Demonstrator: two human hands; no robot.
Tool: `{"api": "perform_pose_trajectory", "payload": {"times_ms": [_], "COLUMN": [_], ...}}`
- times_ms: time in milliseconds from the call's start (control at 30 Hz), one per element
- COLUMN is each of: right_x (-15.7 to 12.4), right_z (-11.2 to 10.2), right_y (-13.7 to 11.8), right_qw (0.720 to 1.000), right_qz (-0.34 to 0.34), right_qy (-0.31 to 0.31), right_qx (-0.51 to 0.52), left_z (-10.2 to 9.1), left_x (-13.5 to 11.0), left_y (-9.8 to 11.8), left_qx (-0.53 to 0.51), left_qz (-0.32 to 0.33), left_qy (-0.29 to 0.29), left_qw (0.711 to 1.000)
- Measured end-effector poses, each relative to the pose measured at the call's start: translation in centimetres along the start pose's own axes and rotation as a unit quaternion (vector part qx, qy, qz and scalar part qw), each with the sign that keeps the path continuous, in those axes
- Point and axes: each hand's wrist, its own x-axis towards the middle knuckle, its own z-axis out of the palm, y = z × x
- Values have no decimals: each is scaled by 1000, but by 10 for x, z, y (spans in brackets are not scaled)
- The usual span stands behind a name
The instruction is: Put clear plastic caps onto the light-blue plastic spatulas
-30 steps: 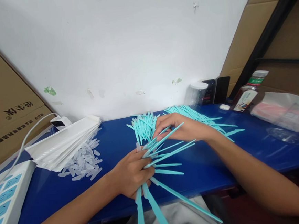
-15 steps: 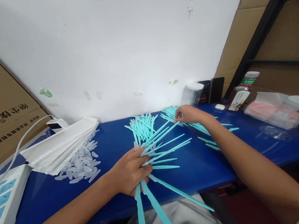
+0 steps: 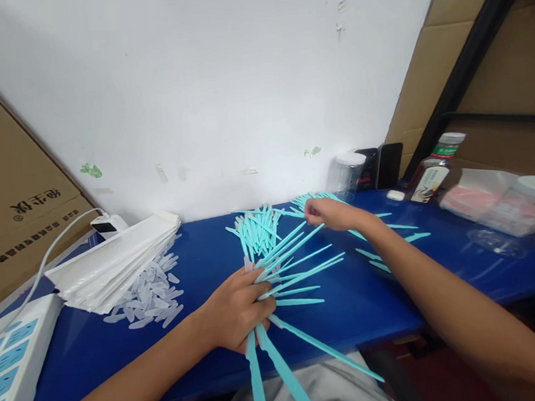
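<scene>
My left hand [image 3: 241, 304] is closed round a fan of teal eyebrow razors [image 3: 302, 284]. Their pale, capped ends are gathered in the fingers, and the slim teal handles spread right and down. My right hand [image 3: 321, 213] is pinched at the back of the table. From its fingertips another teal razor [image 3: 288, 213] points left. Behind my left hand lies a heap of teal razors [image 3: 257, 229]. A second heap of razors [image 3: 316, 196] is partly hidden behind my right hand. Loose razors [image 3: 369, 255] lie under and beyond my right forearm.
Translucent blade caps [image 3: 152, 296] are piled on the blue table [image 3: 198, 255], beside stacked white sleeves [image 3: 115, 262]. A power strip [image 3: 25, 361] is at front left. Along the right stand a clear jar [image 3: 346, 172], phones [image 3: 389, 165], a bottle [image 3: 434, 172] and a pink packet [image 3: 485, 202].
My right hand has drawn slightly left and down from the back heap, and a teal razor now shows at its fingertips. My left hand keeps its fan. The view has shifted slightly.
</scene>
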Motion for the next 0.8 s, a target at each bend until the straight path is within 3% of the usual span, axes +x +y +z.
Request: {"api": "perform_pose_trajectory", "payload": {"times_ms": [67, 167, 267, 367, 567, 800], "right_x": [-6, -15, -23, -30, -40, -38], "right_z": [-7, -14, -14, -11, -7, -6], "right_y": [-13, -32, -45, -56, -76, -77], "right_qw": [990, 933, 900, 896, 925, 933], "right_qz": [-49, -123, -141, -153, -161, -183], "right_qy": [29, 74, 80, 73, 92, 130], "right_qx": [128, 329, 403, 412, 331, 281], "left_z": [1, 1, 1, 0, 0, 1], "left_x": [-1, -3, -3, -2, 0, -1], "left_y": [1, 1, 1, 1, 2, 2], "left_qx": [-3, -3, -6, -9, -5, 3], "left_qz": [0, -6, -10, -8, 0, -3], "left_qy": [-5, -15, -22, -18, -10, -18], "left_qw": [1000, 1000, 1000, 1000, 1000, 1000]}}
